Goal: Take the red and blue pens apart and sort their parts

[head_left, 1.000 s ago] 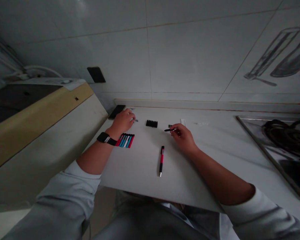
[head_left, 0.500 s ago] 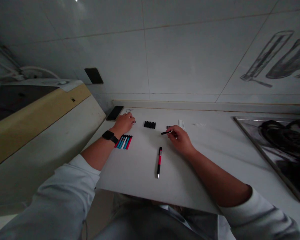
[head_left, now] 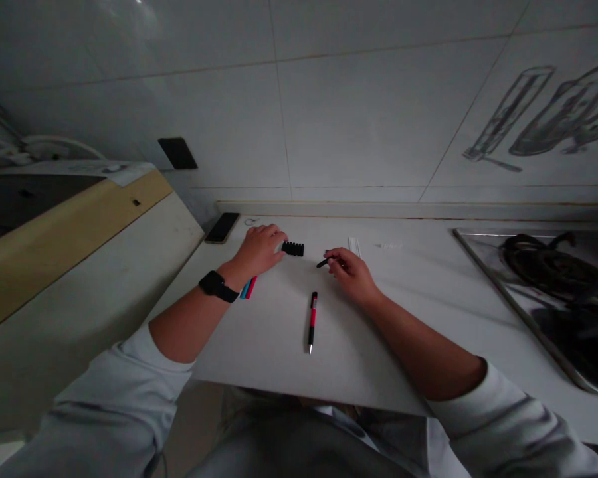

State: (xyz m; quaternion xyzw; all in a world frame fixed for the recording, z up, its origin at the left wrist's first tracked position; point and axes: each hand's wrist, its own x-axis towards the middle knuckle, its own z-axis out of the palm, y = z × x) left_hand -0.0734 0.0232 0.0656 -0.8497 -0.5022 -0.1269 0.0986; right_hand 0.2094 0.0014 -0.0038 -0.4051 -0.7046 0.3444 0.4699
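Observation:
My left hand (head_left: pixel 263 248) is at the left end of a row of small black ribbed pieces (head_left: pixel 294 249), thumb and fingers apart; whether it touches them I cannot tell. My right hand (head_left: pixel 347 271) pinches a short black pen part (head_left: pixel 322 263), its tip pointing left. Below and between the hands lies a red and black pen (head_left: pixel 312 323) with a silver tip. Coloured pen barrels (head_left: pixel 249 288) lie side by side under my left wrist, mostly hidden by it. Behind my right hand are white strips (head_left: pixel 354 246), partly covered.
A phone (head_left: pixel 222 228) lies at the back left, with a small ring-shaped thing (head_left: pixel 252 221) beside it. Small clear pieces (head_left: pixel 389 246) are right of the strips. A gas stove (head_left: pixel 543 292) is on the right and a large white box-like unit (head_left: pixel 129 265) on the left.
My left hand has moved right, from near the small ring to the black ribbed pieces, and its wrist now covers more of the barrels. The right hand keeps the black part, now tilted more downward.

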